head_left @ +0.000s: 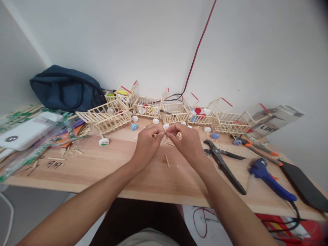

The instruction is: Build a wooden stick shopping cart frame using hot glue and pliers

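My left hand [150, 140] and my right hand [185, 139] meet at the fingertips over the middle of the table. Both are pinched together around something thin and light, perhaps a short piece of wooden stick, mostly hidden by the fingers. Just below them a short loose stick [167, 161] lies on the wood. Behind the hands stands a row of small carts built from sticks, among them a large tilted one [110, 118] at the left and another [175, 113] in the centre. White and blue bottle caps, such as a white one [104, 141], sit at their bases.
Black pliers [222, 164], a blue glue gun [271, 182] and a black flat object [304, 186] lie at the right. At the left are a white device [30, 131], stick scraps and a dark blue bag [68, 89]. The table's front edge [164, 200] crosses below my forearms.
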`<move>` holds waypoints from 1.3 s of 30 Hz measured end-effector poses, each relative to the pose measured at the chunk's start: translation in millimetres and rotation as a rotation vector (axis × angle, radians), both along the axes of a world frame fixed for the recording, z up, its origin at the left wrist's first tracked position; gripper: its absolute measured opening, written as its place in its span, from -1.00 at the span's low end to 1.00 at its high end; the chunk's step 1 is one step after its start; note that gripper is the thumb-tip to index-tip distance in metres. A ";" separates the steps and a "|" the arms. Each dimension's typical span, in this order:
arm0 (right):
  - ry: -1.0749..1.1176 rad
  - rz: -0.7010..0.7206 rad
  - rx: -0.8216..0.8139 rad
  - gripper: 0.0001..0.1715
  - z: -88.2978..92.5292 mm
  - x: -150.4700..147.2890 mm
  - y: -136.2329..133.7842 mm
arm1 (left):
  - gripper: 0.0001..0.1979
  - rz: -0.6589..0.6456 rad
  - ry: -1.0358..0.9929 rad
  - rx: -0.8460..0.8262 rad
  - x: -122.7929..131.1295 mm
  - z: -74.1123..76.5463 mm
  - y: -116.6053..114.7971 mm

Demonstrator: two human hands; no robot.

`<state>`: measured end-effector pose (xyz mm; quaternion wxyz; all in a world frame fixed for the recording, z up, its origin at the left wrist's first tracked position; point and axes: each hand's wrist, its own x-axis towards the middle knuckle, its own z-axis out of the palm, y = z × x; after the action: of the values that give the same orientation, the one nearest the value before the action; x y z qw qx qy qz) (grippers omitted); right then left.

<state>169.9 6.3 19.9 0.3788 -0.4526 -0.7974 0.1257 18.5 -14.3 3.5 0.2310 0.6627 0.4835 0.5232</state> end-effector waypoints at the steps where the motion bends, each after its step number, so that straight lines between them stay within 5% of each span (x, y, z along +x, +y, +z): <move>1: -0.003 -0.012 0.018 -0.94 -1.4 -0.9 0.6 | -0.80 -0.004 0.002 -0.002 -0.4 0.2 0.1; 9: -0.075 -0.068 0.184 -0.95 -13.7 -4.0 7.7 | -0.79 -0.071 0.084 0.015 -7.6 -1.0 6.6; 14: 0.008 -0.059 0.119 -0.99 -4.9 0.9 12.1 | -0.79 -0.145 0.088 -0.044 -22.6 6.6 13.5; 17: 0.062 -0.085 0.065 -0.97 2.9 8.8 17.1 | -0.77 -0.003 0.195 -0.100 -47.1 7.5 22.1; 21: 0.106 -0.116 0.039 -0.95 3.2 17.0 24.8 | -0.79 0.171 0.592 -0.189 -73.4 -3.2 32.3; 30: 0.139 -0.077 0.039 -0.93 -13.8 23.4 27.6 | -0.77 0.300 0.905 -0.458 -42.5 -2.5 51.4; 39: 0.138 -0.099 0.019 -0.95 -8.1 23.7 18.9 | -0.84 0.352 0.843 -0.466 -41.2 -0.5 48.8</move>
<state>193.6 25.1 11.7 0.4428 -0.4783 -0.7472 0.1302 -22.7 34.4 3.1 0.0657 0.6555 0.7427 0.1198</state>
